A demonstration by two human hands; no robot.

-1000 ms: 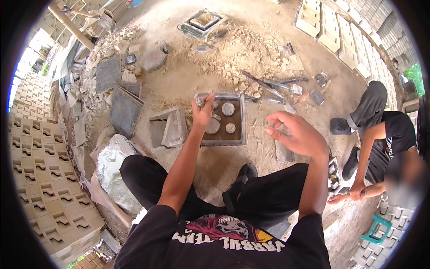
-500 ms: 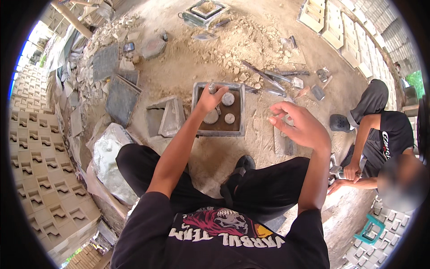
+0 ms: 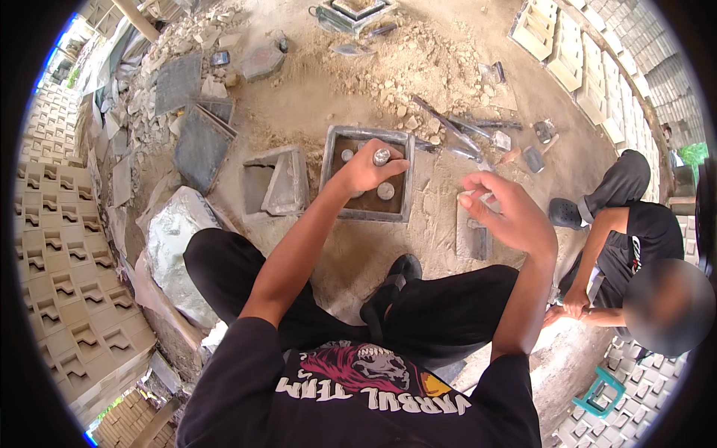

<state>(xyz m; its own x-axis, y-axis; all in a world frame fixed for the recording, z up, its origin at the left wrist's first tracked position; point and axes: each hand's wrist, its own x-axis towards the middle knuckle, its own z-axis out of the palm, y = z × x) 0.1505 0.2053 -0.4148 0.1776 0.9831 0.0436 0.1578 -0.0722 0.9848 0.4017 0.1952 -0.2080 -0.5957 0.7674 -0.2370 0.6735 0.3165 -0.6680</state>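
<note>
My left hand (image 3: 367, 169) is closed around a silvery, round-ended metal handle (image 3: 382, 157); the handle's lower part is hidden beneath the hand. It is above a square grey mold frame (image 3: 325, 170) with a brown, flat inside. Pale round discs show in the frame: one disc (image 3: 385, 191) below my fingers, another (image 3: 346, 154) near the upper left, and a third partly hidden by my wrist. To the right, my right hand (image 3: 511, 212) hovers with fingers loosely curved and apart, holding nothing, over a pale flat block (image 3: 472, 237) on the ground.
A broken hollow block (image 3: 287, 185) sits left of the frame. Metal bars (image 3: 452, 128) and a trowel (image 3: 352, 48) lie beyond, near heaped sandy rubble (image 3: 418, 71). Dark slabs (image 3: 202, 153) and a whitish boulder (image 3: 178, 243) are at left. A co-worker (image 3: 657, 231) sits at right.
My left hand has moved right across the frame with the metal handle, uncovering the upper-left disc and covering the upper-right one. My right hand has barely shifted. The co-worker's hands have moved.
</note>
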